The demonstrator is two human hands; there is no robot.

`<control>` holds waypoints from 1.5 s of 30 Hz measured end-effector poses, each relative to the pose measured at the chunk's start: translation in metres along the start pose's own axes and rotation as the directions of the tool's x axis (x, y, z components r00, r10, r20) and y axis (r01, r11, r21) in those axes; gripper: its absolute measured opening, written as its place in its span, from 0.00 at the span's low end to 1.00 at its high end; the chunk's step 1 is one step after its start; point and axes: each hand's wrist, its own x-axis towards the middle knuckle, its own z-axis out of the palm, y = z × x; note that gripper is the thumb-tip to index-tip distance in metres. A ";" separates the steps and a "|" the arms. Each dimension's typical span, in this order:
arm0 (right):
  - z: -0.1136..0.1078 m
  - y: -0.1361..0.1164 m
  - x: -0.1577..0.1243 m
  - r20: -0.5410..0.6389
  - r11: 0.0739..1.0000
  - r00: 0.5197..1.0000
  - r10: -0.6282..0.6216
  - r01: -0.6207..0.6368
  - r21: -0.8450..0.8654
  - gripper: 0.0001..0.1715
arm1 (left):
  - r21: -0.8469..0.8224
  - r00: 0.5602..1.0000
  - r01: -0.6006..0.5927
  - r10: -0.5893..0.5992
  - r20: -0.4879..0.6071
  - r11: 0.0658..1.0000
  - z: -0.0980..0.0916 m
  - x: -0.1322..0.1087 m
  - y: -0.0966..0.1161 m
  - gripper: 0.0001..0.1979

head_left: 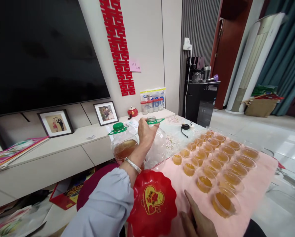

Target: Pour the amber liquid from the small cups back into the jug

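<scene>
My left hand reaches forward and is closed round the neck of a clear plastic jug that looks empty, has a green handle ring and carries no cap. Just left of it stands a second jug with a green cap and amber liquid in its lower part. My right hand lies flat on the pink cloth at the bottom edge, fingers stretched out, holding nothing. Several small clear cups of amber liquid stand in rows on the cloth. A red scalloped plate with a heart design sits below my left wrist.
A low white cabinet under a large dark TV holds photo frames, magazines, a red teapot and small jars. A black cord lies on the table. A black cabinet, a standing air conditioner and a cardboard box are at the right.
</scene>
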 end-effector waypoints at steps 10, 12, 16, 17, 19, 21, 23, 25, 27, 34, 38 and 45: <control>-0.031 -0.026 0.019 0.218 0.990 0.976 0.015 -0.045 0.131 0.31 | -0.196 0.981 -0.196 0.194 -0.032 0.961 -0.048 0.006 0.045 0.20; -0.032 -0.027 0.019 0.212 0.983 0.977 0.035 -0.072 0.168 0.30 | -0.308 0.959 -0.268 0.284 0.009 0.913 -0.070 0.000 0.057 0.17; -0.036 -0.026 0.021 0.148 0.960 0.986 0.073 -0.110 0.258 0.26 | -0.476 0.888 -0.272 0.408 0.211 0.837 -0.114 -0.019 0.064 0.07; -0.039 -0.027 0.023 0.122 0.954 0.990 0.068 -0.100 0.281 0.25 | -0.519 0.870 -0.238 0.418 0.261 0.821 -0.122 -0.022 0.062 0.07; -0.045 -0.032 0.028 0.078 0.942 0.996 0.042 -0.065 0.329 0.23 | -0.594 0.845 -0.160 0.421 0.331 0.789 -0.135 -0.027 0.052 0.07; -0.052 -0.041 0.034 0.057 0.925 0.998 -0.003 -0.019 0.379 0.24 | -0.623 0.851 -0.035 0.350 0.392 0.781 -0.142 -0.031 0.039 0.09; -0.056 -0.053 0.039 0.062 0.902 0.996 -0.061 0.028 0.432 0.29 | -0.626 0.859 0.097 0.252 0.445 0.774 -0.145 -0.035 0.025 0.13; -0.056 -0.066 0.044 0.106 0.880 0.989 -0.099 0.037 0.473 0.37 | -0.613 0.832 0.177 0.217 0.511 0.770 -0.146 -0.041 0.012 0.17; -0.052 -0.077 0.049 0.162 0.872 0.981 -0.106 0.014 0.490 0.46 | -0.580 0.788 0.199 0.222 0.573 0.790 -0.144 -0.047 0.001 0.19; -0.035 -0.101 0.070 0.248 0.843 0.963 -0.104 -0.047 0.536 0.62 | -0.535 0.711 0.217 0.244 0.660 0.817 -0.140 -0.053 -0.021 0.24; -0.026 -0.105 0.072 0.272 0.829 0.955 -0.116 -0.058 0.557 0.68 | -0.548 0.692 0.226 0.262 0.672 0.805 -0.137 -0.052 -0.033 0.25; -0.013 -0.118 0.069 0.185 0.858 0.982 -0.033 -0.067 0.509 0.64 | -0.553 0.807 0.364 0.042 0.589 0.749 -0.137 -0.078 -0.036 0.25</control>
